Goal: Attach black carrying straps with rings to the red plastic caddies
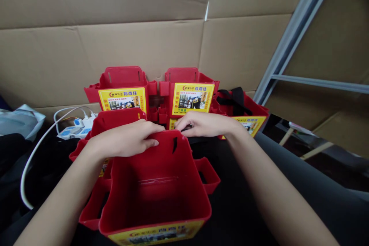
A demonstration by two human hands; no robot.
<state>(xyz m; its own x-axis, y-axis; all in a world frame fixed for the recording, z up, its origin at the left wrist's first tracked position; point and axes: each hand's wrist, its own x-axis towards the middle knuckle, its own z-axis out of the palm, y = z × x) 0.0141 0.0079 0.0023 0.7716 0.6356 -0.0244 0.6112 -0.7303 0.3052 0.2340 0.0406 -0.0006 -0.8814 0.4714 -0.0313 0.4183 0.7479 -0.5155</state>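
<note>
Dim, diffuse light; red bin shadowed inside; slight blur.

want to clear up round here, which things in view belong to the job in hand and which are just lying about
In the job:
near bin, gripped by the left hand
black strip poking into it, near the right hand
matching bins behind, probably

Just lying about, it seems:
power strip
white cable
plastic bag
</note>
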